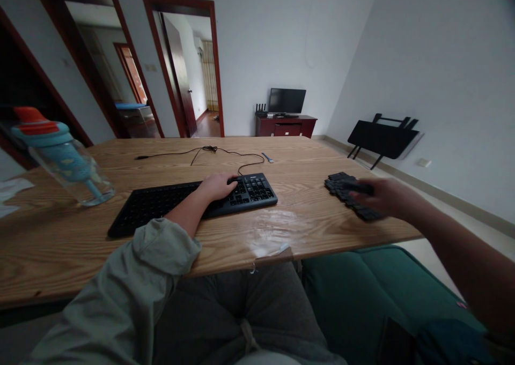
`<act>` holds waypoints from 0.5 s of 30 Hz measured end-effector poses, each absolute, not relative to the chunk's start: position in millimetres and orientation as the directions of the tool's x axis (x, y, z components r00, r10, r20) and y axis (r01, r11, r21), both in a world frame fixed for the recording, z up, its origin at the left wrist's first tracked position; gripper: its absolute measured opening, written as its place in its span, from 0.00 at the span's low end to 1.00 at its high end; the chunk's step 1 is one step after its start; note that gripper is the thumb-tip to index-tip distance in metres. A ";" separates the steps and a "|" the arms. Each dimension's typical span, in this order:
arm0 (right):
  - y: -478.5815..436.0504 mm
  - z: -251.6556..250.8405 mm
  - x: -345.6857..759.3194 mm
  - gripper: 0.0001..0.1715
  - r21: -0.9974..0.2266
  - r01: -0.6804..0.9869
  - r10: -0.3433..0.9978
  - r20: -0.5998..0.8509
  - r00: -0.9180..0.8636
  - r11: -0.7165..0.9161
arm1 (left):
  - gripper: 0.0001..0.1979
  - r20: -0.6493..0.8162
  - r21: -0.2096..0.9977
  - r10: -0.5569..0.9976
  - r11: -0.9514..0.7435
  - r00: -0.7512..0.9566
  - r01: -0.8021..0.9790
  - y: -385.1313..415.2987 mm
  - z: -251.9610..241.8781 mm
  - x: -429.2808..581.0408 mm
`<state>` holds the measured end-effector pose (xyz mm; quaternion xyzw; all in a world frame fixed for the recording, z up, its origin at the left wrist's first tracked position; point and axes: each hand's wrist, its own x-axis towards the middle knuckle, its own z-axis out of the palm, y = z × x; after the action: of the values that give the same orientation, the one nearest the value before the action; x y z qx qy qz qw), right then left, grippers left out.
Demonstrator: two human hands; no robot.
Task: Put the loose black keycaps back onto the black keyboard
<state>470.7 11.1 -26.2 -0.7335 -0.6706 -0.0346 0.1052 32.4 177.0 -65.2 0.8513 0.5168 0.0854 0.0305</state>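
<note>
A black keyboard [253, 191] lies at a slant on the wooden table, its cable running off the far edge. My left hand [219, 186] rests across it beside the number pad, fingers and thumb closed at its far edge; a small dark part shows between them. Over at the right, a pile of loose black keycaps [341, 183] lies near the table's edge. Just above that pile, my right hand [382, 196] is smeared by motion and closed on a dark, elongated piece [359, 187], whose exact kind is too blurred to make out.
Behind the keyboard lie its black cable [209, 148] and a small blue tool [267, 157]. A clear bottle with a red and blue lid [64, 156] stands at left beside white paper [12, 191]. The table's front edge [277, 257] has a worn patch. A green seat [362, 284] is below.
</note>
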 end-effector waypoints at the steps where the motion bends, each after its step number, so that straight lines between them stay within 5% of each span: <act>1: 7.1 -15.3 470.4 0.24 -0.226 0.973 0.951 0.284 0.119 -0.054 | 0.24 0.115 0.141 0.885 -0.465 0.452 0.874 177.0 -65.0 32.2; 4: 0.3 21.6 457.4 0.19 -0.568 0.814 0.759 0.581 0.294 0.119 | 0.24 0.127 0.142 0.886 -0.462 0.446 0.876 176.9 -64.9 31.8; 6: 4.8 42.2 436.5 0.11 -0.686 0.643 0.623 0.677 0.392 0.340 | 0.24 0.135 0.147 0.882 -0.469 0.452 0.871 176.8 -66.0 32.1; 10: 39.2 54.8 375.0 0.17 -0.656 0.475 0.576 0.750 0.324 0.587 | 0.24 0.126 0.176 0.871 -0.490 0.474 0.854 178.2 -68.5 33.5; 15: 107.5 8.9 303.8 0.36 -0.726 0.484 0.777 0.614 0.138 0.488 | 0.23 0.162 0.315 0.853 -0.520 0.495 0.794 191.2 -55.0 5.4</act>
<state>303.8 107.5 8.9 -0.4895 -0.6442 0.1274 0.5737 5.4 191.2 -55.0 0.8589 0.4794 0.1499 0.0996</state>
